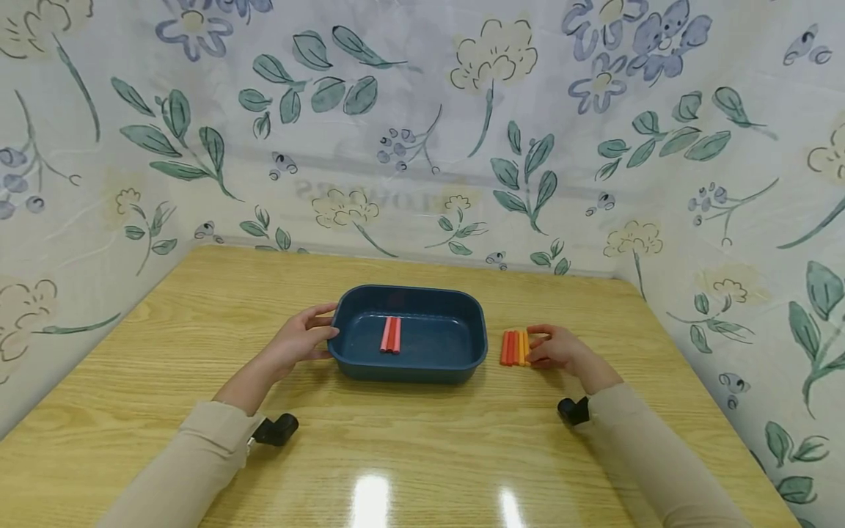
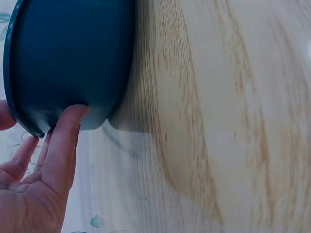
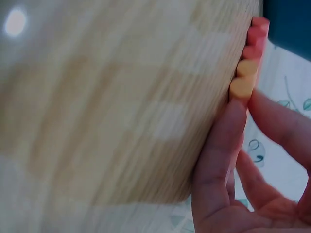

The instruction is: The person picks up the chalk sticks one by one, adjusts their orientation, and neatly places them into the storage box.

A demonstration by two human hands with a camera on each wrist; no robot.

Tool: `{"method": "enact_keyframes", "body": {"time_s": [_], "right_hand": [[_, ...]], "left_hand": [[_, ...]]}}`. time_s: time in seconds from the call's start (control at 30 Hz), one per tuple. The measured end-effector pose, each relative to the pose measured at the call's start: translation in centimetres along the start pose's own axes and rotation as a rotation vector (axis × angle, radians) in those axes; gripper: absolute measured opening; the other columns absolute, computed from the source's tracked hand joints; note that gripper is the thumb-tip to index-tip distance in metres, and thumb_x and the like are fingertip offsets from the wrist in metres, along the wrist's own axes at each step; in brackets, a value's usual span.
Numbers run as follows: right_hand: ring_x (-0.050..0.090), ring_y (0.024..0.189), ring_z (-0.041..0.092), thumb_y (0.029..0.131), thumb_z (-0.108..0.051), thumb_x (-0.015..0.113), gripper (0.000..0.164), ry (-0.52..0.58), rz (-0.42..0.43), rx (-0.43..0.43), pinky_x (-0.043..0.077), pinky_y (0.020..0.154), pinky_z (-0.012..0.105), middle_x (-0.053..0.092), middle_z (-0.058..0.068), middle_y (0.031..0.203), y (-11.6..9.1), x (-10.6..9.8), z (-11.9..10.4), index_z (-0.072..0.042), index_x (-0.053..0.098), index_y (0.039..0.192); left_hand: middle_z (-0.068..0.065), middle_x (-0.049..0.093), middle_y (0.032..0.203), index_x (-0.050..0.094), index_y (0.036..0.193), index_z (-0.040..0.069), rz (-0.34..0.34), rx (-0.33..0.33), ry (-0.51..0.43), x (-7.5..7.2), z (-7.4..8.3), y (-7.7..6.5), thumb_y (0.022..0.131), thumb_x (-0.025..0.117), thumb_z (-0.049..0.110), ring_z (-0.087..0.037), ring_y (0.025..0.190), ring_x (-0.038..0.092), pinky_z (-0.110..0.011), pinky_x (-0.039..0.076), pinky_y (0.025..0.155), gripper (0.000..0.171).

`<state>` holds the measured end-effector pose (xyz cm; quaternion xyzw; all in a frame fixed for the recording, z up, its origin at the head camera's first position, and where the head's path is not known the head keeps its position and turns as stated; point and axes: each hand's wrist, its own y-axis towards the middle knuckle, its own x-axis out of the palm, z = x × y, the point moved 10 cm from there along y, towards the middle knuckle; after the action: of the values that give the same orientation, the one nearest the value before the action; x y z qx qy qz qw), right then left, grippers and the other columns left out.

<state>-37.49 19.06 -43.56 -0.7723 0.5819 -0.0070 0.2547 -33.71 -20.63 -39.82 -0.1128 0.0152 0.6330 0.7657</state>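
A dark blue bin (image 1: 405,372) stands on the wooden table with pink and red sticks (image 1: 391,335) lying inside it, left of its middle. My left hand (image 1: 300,341) touches the bin's left end. In the left wrist view its fingers (image 2: 60,150) lie fairly straight against the outer wall, close under the rim. Right of the bin, several short red and yellow-orange sticks (image 1: 513,347) lie side by side in a row. At the row's right end is my right hand (image 1: 561,350), its fingertips (image 3: 234,114) right at the outermost yellow stick (image 3: 241,88).
The wooden table (image 1: 409,440) reaches back to a floral cloth (image 1: 422,147), which also runs along both sides. Black wrist-worn devices (image 1: 276,430) show at both sleeves. Light glares off the table's front part.
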Motion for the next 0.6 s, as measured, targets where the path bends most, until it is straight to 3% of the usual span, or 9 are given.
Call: {"method": "enact_keyframes", "body": {"time_s": [0.17, 0.33, 0.47, 0.6], "right_hand": [[0.058, 0.072, 0.016, 0.081, 0.012, 0.062, 0.068, 0.003, -0.02, 0.031, 0.055, 0.071, 0.032, 0.046, 0.015, 0.103, 0.51, -0.13, 0.33, 0.004, 0.027, 0.139], [0.06, 0.072, 0.017, 0.08, 0.013, 0.062, 0.068, 0.01, -0.017, 0.008, 0.055, 0.069, 0.032, 0.047, 0.024, 0.115, 0.6, -0.12, 0.07, 0.002, 0.022, 0.135], [0.061, 0.071, 0.018, 0.082, 0.012, 0.06, 0.067, 0.025, 0.015, -0.005, 0.055, 0.069, 0.033, 0.048, 0.027, 0.115, 0.45, -0.28, -0.03, 0.002, 0.022, 0.135], [0.06, 0.071, 0.017, 0.085, 0.007, 0.058, 0.067, 0.083, 0.062, 0.007, 0.056, 0.068, 0.032, 0.048, 0.021, 0.109, 0.43, -0.71, 0.11, 0.0, 0.021, 0.14]], "left_hand": [[-0.031, 0.027, 0.14, 0.021, 0.147, 0.001, 0.004, -0.005, -0.001, -0.02, -0.05, 0.0, 0.096, 0.047, 0.004, -0.044, 0.117, 0.045, -0.045, 0.051, 0.082, 0.057], [-0.031, 0.027, 0.14, 0.021, 0.146, 0.001, 0.005, -0.003, -0.002, -0.02, -0.03, 0.04, 0.096, 0.047, 0.004, -0.044, 0.118, 0.045, -0.045, 0.051, 0.082, 0.057], [-0.031, 0.028, 0.14, 0.022, 0.146, 0.001, 0.009, -0.005, 0.002, -0.04, 0.02, -0.01, 0.096, 0.047, 0.004, -0.044, 0.118, 0.045, -0.045, 0.051, 0.082, 0.056], [-0.031, 0.028, 0.14, 0.022, 0.146, 0.001, 0.014, -0.011, 0.009, -0.02, 0.1, -0.08, 0.096, 0.047, 0.005, -0.044, 0.117, 0.046, -0.045, 0.051, 0.082, 0.056]]}}
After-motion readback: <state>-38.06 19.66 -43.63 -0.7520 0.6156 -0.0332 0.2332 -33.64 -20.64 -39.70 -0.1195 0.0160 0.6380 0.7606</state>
